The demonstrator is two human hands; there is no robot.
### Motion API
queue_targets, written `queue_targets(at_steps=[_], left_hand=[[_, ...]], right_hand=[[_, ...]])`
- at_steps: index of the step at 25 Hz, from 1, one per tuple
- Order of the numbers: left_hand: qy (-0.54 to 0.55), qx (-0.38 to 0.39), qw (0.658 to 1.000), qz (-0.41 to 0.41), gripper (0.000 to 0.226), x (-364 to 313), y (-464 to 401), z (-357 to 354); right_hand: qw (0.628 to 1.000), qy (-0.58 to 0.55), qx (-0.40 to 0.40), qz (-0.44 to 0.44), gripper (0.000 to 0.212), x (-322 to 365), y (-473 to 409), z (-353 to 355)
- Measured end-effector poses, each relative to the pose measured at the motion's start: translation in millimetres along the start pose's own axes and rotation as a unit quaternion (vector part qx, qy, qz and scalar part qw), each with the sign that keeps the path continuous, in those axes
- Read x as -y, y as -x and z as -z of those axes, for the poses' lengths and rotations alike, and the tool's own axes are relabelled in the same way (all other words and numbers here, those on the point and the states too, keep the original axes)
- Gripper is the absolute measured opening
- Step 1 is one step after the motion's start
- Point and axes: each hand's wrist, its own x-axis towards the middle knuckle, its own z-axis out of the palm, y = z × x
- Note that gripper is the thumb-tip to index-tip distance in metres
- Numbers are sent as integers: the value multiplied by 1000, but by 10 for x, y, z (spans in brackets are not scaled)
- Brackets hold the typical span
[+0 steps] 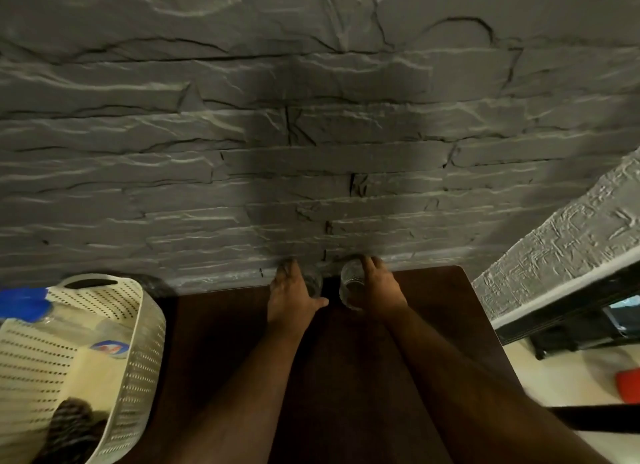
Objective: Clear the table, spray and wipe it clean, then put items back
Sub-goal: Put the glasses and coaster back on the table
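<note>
Gripping clear textured glasses at the dark wooden table's (pixel 433 311) 12 o'clock edge: left hand (pixel 292 295) half hides one (pixel 313 283), right hand (pixel 375 287) wraps the other (pixel 349 285); perforated cream plastic basket (pixel 138 325) cropped at 9 o'clock.

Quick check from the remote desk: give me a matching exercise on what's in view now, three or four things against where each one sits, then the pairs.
Things:
1. left hand
2. right hand
3. basket
4. red object

Places:
A. on the floor, far right
B. at the table's left edge
C. on the right glass near the wall
D. on the left glass near the wall

Pairs: 1-D, 2-C, 3-B, 4-A
</note>
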Motion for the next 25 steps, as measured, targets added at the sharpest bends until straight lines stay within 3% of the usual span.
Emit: queue_targets(at_steps=[6, 10, 13, 19, 25], left_hand=[[10, -41, 999, -10, 108, 157, 485, 235], [-16, -62, 998, 3, 98, 249, 1050, 378], [-6, -77, 997, 6, 90, 197, 1660, 440], [24, -128, 991, 14, 71, 147, 3107, 499], [33, -168, 980, 101, 71, 715, 4700, 416]], right_hand=[[999, 45, -17, 16, 105, -150, 138, 69], [997, 25, -71, 28, 82, -156, 636, 32], [991, 58, -78, 87, 64, -95, 1287, 10], [972, 123, -46, 197, 56, 177, 2653, 128], [932, 144, -12, 334, 44, 515, 3867, -263]])
